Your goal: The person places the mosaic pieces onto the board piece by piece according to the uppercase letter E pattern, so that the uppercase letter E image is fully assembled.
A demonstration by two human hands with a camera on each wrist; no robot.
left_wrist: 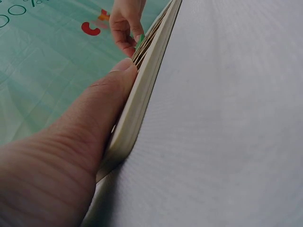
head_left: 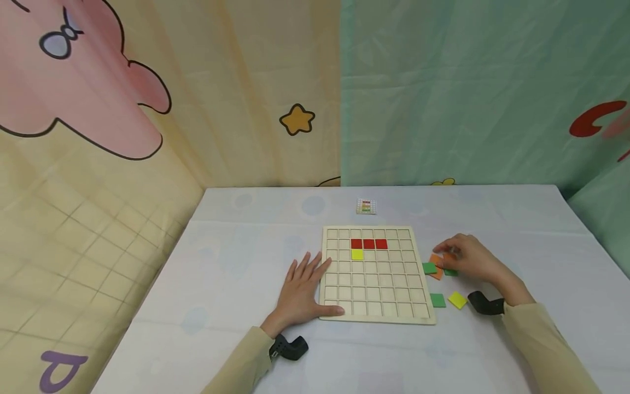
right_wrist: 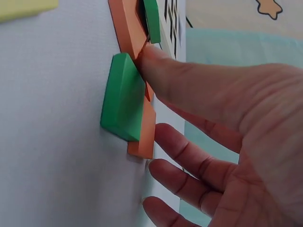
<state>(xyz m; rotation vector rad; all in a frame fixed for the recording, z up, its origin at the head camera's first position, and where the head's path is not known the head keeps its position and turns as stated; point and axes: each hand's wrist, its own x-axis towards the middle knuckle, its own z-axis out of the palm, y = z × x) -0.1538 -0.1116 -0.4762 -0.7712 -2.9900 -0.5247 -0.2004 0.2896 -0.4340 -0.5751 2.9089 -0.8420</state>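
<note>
A pale gridded wooden board (head_left: 394, 282) lies on the table, three red tiles (head_left: 368, 244) in a row on it and a yellow tile (head_left: 357, 254) below the leftmost. Spread fingers of my left hand (head_left: 297, 298) rest on the board's left edge, the thumb at its lower corner. My right hand (head_left: 472, 260) is at a small heap of orange and green tiles beside the board. Up close, its thumb touches the heap next to a thick green tile (right_wrist: 124, 97) leaning on an orange tile (right_wrist: 147, 135). I cannot tell whether thumb and index finger pinch a tile.
Nearer the front, a loose green tile (head_left: 438, 300) and a yellow tile (head_left: 458, 300) lie right of the board. Behind the board is a small card (head_left: 366, 206) with a coloured grid pattern. Printed curtains (head_left: 418, 109) hang around the white-covered table (head_left: 236, 284).
</note>
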